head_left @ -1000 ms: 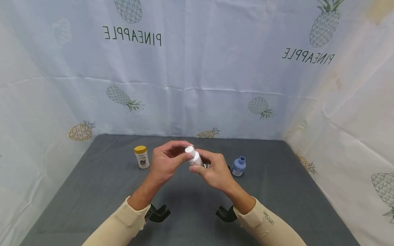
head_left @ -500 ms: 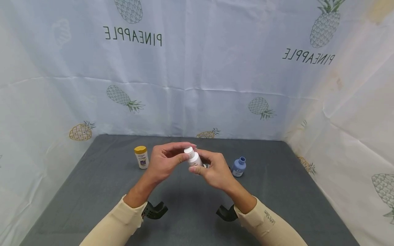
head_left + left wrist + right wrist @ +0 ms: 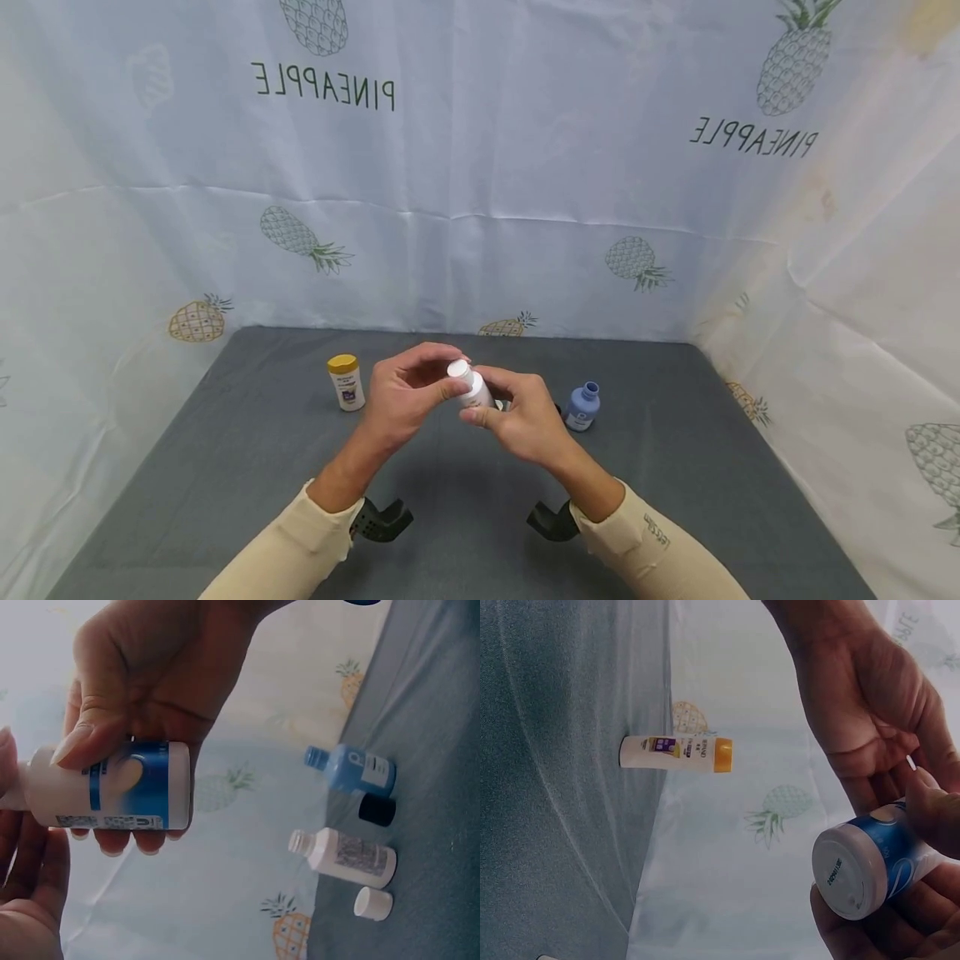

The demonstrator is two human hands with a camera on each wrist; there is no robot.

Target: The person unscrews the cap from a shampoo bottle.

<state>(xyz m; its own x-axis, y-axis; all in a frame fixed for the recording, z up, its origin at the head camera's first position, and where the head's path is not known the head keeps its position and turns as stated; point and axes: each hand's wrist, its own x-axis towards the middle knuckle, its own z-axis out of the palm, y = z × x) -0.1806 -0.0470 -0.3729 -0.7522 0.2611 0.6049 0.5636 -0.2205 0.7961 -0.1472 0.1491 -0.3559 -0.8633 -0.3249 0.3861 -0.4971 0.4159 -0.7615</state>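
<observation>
Holding a small white bottle (image 3: 474, 389) with a blue label up in the air over the middle of the counter (image 3: 225, 467). The right hand (image 3: 527, 419) has its fingers wrapped round the body, and the left hand (image 3: 402, 395) pinches the white cap (image 3: 458, 368) at the top. Looks like light, stiff plastic, smooth and probably a bit slippery, so the body is the sane place for a firm grip while fingertips handle the cap.

On the counter around it: a yellow-capped bottle (image 3: 346, 382) at about 9 o'clock, and an open blue bottle (image 3: 581, 406) at 3 o'clock. The left wrist view also shows a black cap (image 3: 376, 810), an open white bottle (image 3: 343, 856) and a loose white lid (image 3: 373, 904) beside the blue one. All of it stands well apart from the hands, so nothing's really in the way.
</observation>
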